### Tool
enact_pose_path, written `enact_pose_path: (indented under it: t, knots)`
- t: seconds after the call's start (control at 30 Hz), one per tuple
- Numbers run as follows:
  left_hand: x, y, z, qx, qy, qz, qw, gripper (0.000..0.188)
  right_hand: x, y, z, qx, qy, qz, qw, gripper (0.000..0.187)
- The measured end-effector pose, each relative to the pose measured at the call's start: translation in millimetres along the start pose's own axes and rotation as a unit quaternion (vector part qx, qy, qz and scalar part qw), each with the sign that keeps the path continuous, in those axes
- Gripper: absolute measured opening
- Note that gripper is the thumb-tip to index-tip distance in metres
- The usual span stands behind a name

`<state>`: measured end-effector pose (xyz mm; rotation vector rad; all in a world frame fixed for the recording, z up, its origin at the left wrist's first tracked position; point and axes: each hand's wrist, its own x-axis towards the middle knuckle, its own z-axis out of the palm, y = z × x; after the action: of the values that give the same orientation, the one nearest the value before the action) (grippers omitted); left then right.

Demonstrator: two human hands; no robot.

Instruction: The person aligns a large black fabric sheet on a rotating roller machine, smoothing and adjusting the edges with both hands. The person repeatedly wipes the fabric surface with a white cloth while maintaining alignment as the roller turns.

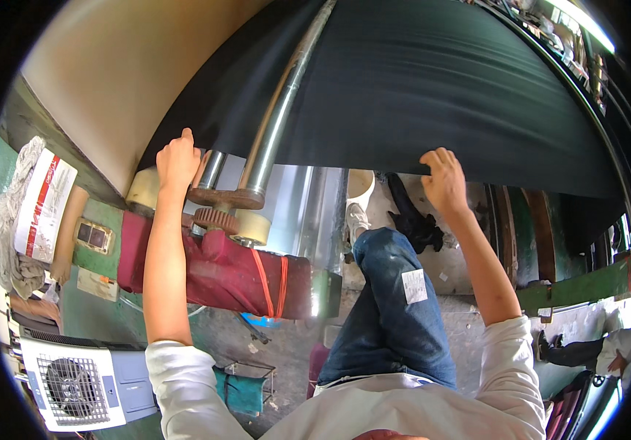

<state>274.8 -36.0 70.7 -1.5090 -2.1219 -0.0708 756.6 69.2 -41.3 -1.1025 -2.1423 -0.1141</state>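
A wide black cloth (403,81) stretches across the far side, its near edge running from left to right in front of me. My left hand (177,165) is closed at the left part of that edge, beside the metal rollers, with one finger pointing forward. Farther right, my right hand (444,182) has its fingers curled over the same edge. The fingertips of both hands are partly hidden. Between the hands, a long steel roller (286,95) lies over the cloth, its near end in a rusty bracket (227,198).
Below the bracket sit a toothed gear (216,218) and a dark red machine housing (220,275) with orange bands. A tan panel (125,66) rises at left. A fan unit (73,385) stands lower left. A green beam (587,282) and another person (609,352) are at right.
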Motion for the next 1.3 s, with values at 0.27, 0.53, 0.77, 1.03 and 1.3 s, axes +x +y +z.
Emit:
enact_pose_path:
  t: [0.27,0.53,0.77,1.03,1.3]
  knots:
    - [0,-2,4,-0.007,-0.005,-0.006,1.0,0.02,-10,17,-3,0.051,-0.042,0.029,0.997,0.02]
    - [-2,-2,0,-0.016,0.028,0.011,0.999,0.019,0,-59,1,0.071,0.015,-0.179,0.981,0.014]
    - [1,-4,6,-0.001,0.031,0.016,0.999,0.018,16,-49,19,0.007,0.018,-0.118,0.993,0.019]
    - [1,0,8,-0.015,0.032,0.015,0.999,0.019,4,43,4,-0.111,0.007,0.032,0.993,0.034]
    - [-2,2,-3,-0.032,-0.005,-0.002,0.999,0.02,-3,-9,3,-0.013,-0.037,-0.056,0.998,0.024]
